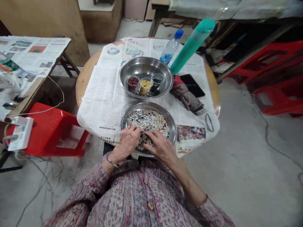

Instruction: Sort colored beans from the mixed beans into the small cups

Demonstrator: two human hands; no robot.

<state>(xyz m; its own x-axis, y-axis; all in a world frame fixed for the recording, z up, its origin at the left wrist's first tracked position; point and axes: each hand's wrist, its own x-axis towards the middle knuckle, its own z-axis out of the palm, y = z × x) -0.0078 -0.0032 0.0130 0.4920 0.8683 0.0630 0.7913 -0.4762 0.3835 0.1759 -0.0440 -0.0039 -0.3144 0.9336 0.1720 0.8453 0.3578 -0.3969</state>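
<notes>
Shirt (129,195) — pan (172,126) of grains (151,119), probably

"Any words you can read for sure?"

"None. The newspaper (106,107) on the round table (83,74) carries Chinese headlines (107,128) near its front edge, too small to make out."

"And the plastic bottle's (172,47) blue label (166,59)?"

"Blurred."

"The white power strip (20,134)?"

"Orange marks on its face, illegible. The left-hand table's newspaper sheets (23,58) have print too fine as well."

Light was soft, muted | deeper steel bowl (146,64) showed glints | shadow pooled beneath rear table (161,3) | edges looked stretched, blurry
</notes>
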